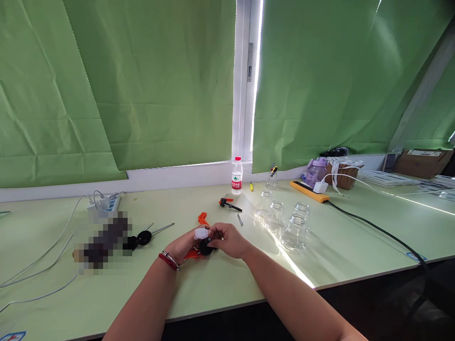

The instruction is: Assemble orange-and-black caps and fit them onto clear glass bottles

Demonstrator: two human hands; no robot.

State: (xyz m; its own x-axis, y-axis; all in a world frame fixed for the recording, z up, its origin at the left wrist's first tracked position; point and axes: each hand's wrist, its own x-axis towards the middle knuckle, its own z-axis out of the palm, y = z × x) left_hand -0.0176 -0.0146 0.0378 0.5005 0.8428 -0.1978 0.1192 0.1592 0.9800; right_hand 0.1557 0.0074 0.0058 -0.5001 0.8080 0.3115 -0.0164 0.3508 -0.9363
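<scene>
Near the table's front edge, my left hand (185, 242) and my right hand (229, 240) meet around a black rounded part (205, 247) with orange pieces (194, 255) below it. Fingers of both hands are closed on it, and they hide much of its shape. Something white (201, 233) covers the tip of my left thumb. Just beyond my hands lies an orange hooked piece (202, 218). Farther back sit a small black and orange clamp-like tool (229, 203) and a metal screw (240, 219).
To the left lie black-handled screwdrivers (145, 237), a blurred patch and a white power strip (113, 203) with cables. Several upturned glasses (295, 232) stand right of my hands. Behind are a water bottle (237, 177), a yellow cutter (251, 186) and an orange power strip (308, 191).
</scene>
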